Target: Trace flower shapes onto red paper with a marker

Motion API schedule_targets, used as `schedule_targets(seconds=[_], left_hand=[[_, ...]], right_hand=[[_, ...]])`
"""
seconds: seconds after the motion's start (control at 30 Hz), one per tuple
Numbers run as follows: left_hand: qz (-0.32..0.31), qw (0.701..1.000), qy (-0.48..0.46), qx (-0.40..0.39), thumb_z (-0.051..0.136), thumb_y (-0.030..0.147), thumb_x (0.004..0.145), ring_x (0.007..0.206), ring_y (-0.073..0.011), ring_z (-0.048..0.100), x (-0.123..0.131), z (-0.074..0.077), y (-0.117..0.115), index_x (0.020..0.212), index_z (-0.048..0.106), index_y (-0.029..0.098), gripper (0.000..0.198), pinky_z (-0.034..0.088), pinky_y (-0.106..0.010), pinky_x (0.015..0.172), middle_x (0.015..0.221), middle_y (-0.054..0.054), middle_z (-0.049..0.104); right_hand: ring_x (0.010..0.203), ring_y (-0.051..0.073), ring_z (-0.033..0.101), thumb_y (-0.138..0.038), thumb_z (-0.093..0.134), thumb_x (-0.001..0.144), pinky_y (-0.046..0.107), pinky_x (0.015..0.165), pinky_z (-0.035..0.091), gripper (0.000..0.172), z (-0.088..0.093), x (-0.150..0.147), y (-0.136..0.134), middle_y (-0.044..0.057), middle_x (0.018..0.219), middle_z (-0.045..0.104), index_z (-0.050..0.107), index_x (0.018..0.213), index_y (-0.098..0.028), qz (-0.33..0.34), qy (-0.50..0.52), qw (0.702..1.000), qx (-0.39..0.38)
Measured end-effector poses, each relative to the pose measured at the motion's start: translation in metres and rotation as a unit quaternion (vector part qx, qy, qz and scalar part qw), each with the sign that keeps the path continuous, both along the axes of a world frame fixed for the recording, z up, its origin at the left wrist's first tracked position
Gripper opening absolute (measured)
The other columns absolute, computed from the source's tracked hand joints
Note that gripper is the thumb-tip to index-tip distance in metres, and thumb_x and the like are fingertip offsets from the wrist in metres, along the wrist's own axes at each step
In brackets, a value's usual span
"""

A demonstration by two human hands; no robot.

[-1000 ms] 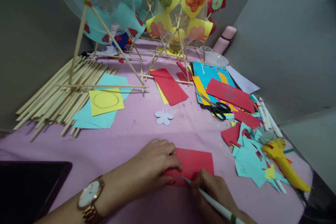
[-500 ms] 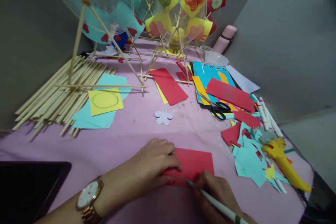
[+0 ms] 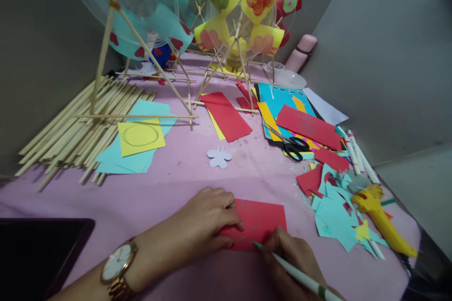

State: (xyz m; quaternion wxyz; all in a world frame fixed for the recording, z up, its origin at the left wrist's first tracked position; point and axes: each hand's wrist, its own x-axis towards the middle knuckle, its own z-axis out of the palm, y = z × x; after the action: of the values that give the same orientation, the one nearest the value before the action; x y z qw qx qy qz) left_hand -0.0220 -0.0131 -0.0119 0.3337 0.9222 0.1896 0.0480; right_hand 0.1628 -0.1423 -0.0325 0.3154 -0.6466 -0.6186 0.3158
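Observation:
A rectangle of red paper [image 3: 261, 216] lies on the pink-covered table in front of me, with faint lines drawn on it. My left hand [image 3: 215, 216], fingers curled, presses down the paper's left side. In my right hand [image 3: 287, 256] is a white marker [image 3: 300, 276] with a green tip, pinched between the fingers. The tip touches or nearly touches the paper's lower part. Beyond the paper lies a pale butterfly cutout [image 3: 219, 157].
Wooden sticks [image 3: 70, 127] and a yellow sheet [image 3: 141, 136] lie left; a black tablet-like panel [image 3: 42, 254] is nearer. Scissors [image 3: 291, 143], paper scraps [image 3: 335, 216] and a yellow glue gun [image 3: 384, 221] lie right. Stick-framed paper wheels [image 3: 243, 9] stand behind.
The marker's tip has shifted slightly to the right along the red paper. My left hand stays in place on the paper, and the whole view has drifted a little.

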Motion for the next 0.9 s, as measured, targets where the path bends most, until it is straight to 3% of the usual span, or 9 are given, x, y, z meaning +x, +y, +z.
schedule_targets(seconds=[0.37,0.9], left_hand=[[0.007,1.000,-0.005,0.000,0.078,0.016,0.073,0.087,-0.0175,0.051,0.0018,0.0037,0.0012,0.094,0.066,0.028,0.027,0.034,-0.029,0.077,0.088,0.002,0.057],[0.006,1.000,-0.009,-0.004,0.078,0.016,0.073,0.089,-0.0183,0.051,0.0021,0.0018,0.0013,0.095,0.066,0.028,0.028,0.034,-0.030,0.077,0.089,0.002,0.057]], right_hand=[[0.042,0.010,0.034,-0.023,0.042,0.080,0.023,0.041,0.021,0.016,0.0068,0.0000,0.0001,-0.009,0.049,0.034,0.037,0.064,-0.025,-0.041,0.031,0.998,-0.026],[0.044,0.011,0.030,-0.027,0.041,0.087,0.023,0.042,0.022,0.020,0.0056,-0.0018,0.0011,-0.009,0.052,0.033,0.039,0.067,-0.024,-0.046,0.036,0.998,-0.007]])
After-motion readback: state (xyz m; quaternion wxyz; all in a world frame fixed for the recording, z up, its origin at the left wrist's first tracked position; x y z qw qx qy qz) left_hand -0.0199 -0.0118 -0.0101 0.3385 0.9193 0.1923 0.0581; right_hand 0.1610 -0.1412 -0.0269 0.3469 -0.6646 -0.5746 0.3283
